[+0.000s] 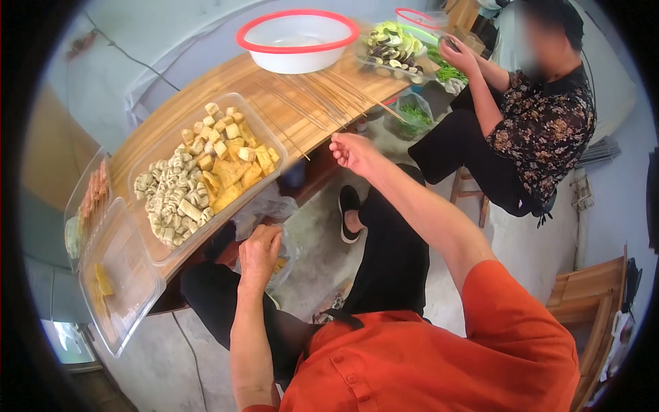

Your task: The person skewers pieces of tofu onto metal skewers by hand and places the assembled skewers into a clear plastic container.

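Note:
My right hand (pixel 353 154) is closed in a pinch at the table's front edge, close to the ends of several bamboo skewers (pixel 312 96). Whether a skewer is between its fingertips I cannot make out. Below the table edge, my left hand (pixel 260 255) hangs over my lap with its fingers curled together; what they hold, if anything, is hidden. A clear plastic tray (pixel 252 196) stands on the table in front of it. Inside are fried tofu cubes (pixel 223 130), flat yellow tofu pieces (pixel 232 180) and pale knotted tofu rolls (pixel 171 196). One skewer (pixel 281 134) lies apart, sticking out past the edge.
A white basin with a red rim (pixel 298 49) stands at the back of the wooden table (pixel 158 123). Sliced vegetables fill a tray (pixel 395 51) near a seated co-worker (pixel 535 117). At left are a nearly bare tray (pixel 127 302) and a box of skewered food (pixel 93 199).

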The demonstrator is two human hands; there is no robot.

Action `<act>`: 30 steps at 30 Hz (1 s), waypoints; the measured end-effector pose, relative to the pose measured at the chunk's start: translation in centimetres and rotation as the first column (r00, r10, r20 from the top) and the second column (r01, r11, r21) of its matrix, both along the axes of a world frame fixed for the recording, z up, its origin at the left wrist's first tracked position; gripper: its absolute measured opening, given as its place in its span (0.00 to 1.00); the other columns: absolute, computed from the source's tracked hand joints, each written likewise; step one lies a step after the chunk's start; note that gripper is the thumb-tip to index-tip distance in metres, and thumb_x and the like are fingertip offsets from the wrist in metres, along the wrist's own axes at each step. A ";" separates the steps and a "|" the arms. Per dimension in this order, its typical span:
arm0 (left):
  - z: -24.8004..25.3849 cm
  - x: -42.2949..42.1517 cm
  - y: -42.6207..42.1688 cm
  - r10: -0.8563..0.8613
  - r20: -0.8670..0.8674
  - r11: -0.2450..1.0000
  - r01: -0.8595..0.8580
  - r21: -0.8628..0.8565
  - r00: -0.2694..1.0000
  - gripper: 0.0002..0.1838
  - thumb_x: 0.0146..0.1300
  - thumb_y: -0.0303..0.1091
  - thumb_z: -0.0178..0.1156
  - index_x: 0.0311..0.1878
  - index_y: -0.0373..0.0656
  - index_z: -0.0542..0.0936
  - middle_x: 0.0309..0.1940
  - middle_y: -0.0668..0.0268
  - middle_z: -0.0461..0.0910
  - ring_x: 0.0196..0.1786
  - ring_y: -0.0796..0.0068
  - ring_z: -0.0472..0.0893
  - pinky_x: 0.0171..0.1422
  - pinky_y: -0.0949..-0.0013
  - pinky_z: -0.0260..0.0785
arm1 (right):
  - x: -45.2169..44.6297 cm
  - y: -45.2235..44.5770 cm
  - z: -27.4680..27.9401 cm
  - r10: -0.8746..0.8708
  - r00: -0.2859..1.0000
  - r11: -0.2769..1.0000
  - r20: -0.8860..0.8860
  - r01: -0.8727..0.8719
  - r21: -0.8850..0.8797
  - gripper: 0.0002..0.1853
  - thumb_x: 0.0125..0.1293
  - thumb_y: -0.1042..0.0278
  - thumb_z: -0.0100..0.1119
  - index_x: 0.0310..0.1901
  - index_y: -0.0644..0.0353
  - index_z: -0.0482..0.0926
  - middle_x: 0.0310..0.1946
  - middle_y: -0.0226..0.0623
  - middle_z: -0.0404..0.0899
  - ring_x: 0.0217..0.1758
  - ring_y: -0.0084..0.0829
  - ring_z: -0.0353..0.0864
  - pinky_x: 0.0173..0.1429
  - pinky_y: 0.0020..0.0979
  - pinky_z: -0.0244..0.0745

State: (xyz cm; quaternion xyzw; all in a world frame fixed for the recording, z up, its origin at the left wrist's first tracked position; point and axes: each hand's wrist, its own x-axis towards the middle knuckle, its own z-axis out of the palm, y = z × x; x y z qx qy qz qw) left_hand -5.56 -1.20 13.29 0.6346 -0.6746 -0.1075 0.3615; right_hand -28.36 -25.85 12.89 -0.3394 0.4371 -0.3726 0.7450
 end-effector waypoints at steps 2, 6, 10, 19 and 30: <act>-0.3 0.0 0.0 0.002 -0.018 1.000 -0.002 0.016 1.000 0.07 0.57 0.27 0.62 0.39 0.41 0.82 0.33 0.57 0.79 0.35 0.52 0.80 0.38 0.58 0.72 | -0.4 2.3 -0.3 0.017 0.994 1.000 0.107 -0.016 -0.005 0.06 0.65 0.65 0.62 0.36 0.56 0.76 0.27 0.31 0.80 0.24 0.21 0.75 0.26 0.23 0.69; -0.5 -0.3 -0.4 -0.032 -0.151 0.999 0.034 0.008 0.988 0.07 0.60 0.27 0.61 0.41 0.40 0.82 0.32 0.59 0.80 0.30 0.63 0.81 0.35 0.64 0.72 | -1.6 10.0 0.3 0.137 0.958 0.980 0.250 -0.094 -0.178 0.05 0.66 0.67 0.61 0.37 0.57 0.75 0.26 0.32 0.79 0.25 0.21 0.76 0.28 0.23 0.71; 1.8 -3.0 -0.4 0.003 -0.717 0.983 0.129 0.129 0.697 0.15 0.66 0.28 0.58 0.54 0.38 0.78 0.37 0.63 0.82 0.24 0.82 0.75 0.25 0.77 0.64 | -2.5 19.6 -0.4 0.270 0.962 0.936 0.047 -0.251 -0.245 0.05 0.68 0.68 0.59 0.38 0.57 0.75 0.28 0.31 0.79 0.29 0.20 0.77 0.33 0.23 0.72; 2.5 -5.6 1.7 -0.054 -0.854 0.946 0.301 0.122 0.517 0.15 0.69 0.27 0.54 0.58 0.37 0.76 0.32 0.66 0.80 0.20 0.88 0.71 0.21 0.83 0.60 | -0.6 25.6 -3.1 0.579 0.814 0.771 0.041 -0.530 -0.353 0.06 0.71 0.67 0.56 0.43 0.60 0.75 0.34 0.29 0.77 0.32 0.18 0.76 0.36 0.22 0.71; 3.1 -6.5 4.8 -0.048 -0.399 0.968 0.142 0.209 0.915 0.10 0.62 0.23 0.56 0.45 0.38 0.82 0.23 0.62 0.78 0.22 0.79 0.75 0.28 0.72 0.66 | 0.1 21.6 1.0 0.247 0.969 0.841 0.020 -0.204 -0.501 0.16 0.73 0.63 0.52 0.56 0.62 0.74 0.39 0.30 0.80 0.30 0.15 0.74 0.37 0.20 0.71</act>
